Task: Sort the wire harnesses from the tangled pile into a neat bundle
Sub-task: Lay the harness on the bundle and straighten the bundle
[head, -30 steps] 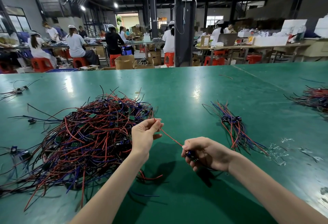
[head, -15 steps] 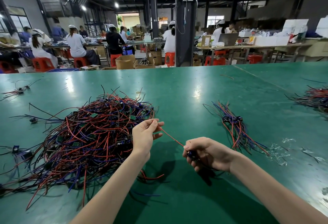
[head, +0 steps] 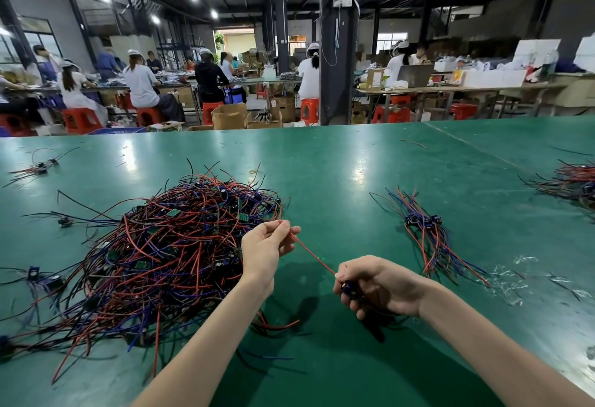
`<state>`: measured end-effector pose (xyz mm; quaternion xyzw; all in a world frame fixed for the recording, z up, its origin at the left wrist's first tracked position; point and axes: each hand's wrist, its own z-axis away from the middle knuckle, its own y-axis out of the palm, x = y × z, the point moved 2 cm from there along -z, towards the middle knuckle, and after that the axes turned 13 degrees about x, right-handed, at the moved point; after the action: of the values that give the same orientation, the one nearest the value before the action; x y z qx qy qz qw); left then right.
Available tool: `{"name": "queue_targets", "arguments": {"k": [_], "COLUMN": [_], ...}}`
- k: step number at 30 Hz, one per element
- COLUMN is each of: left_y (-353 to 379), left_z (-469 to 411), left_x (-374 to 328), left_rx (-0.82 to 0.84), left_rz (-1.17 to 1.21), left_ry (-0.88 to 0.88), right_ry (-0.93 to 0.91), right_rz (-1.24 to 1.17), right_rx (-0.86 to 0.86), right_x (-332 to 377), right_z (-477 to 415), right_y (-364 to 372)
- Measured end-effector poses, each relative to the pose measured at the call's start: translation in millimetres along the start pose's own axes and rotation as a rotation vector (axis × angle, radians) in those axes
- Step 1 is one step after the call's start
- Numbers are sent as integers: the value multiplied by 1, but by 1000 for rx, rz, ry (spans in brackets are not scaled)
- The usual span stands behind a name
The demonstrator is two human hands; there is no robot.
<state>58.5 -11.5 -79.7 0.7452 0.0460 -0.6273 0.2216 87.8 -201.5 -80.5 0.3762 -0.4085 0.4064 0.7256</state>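
**A:** Where are we with this one?

**B:** Our left hand (head: 262, 252) pinches the red wire (head: 314, 253) just beside the tangled pile (head: 167, 252). Our right hand (head: 373, 284) is curled round the small dark connector (head: 347, 287). The wire runs taut between the two, above the counter (head: 354, 165).

**A:** Is it free of the heap?

**B:** We cannot tell, because its far end is hidden behind our left hand.

**A:** So how do we do this well?

**B:** We should slide the pinch along the wire rather than tug, and watch for any strand clinging to it. Then we carry it to the sorted bundle (head: 425, 229) on our right, well apart from the pile. We lay the connector among the others there, with the wires pointing the same way.

**A:** Any risk?

**B:** We reckon a hard pull could drag neighbouring wires out or strain the joint at the connector.
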Motion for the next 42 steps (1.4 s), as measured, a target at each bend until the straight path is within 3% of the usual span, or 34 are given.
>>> {"name": "queue_targets", "arguments": {"k": [26, 30, 36, 42], "left_y": [0, 1, 44, 56], "left_z": [-2, -4, 24, 32], "left_x": [2, 0, 17, 21], "left_rx": [49, 65, 302, 295], "left_rz": [72, 162, 68, 83], "left_ry": [-13, -77, -237, -195], "right_ry": [-120, -257, -541, -532], "right_rz": [25, -7, -250, -262], "right_rx": [37, -88, -361, -413], "right_x": [1, 7, 17, 19], "right_z": [2, 1, 4, 5], "right_y": [0, -2, -18, -19]}}
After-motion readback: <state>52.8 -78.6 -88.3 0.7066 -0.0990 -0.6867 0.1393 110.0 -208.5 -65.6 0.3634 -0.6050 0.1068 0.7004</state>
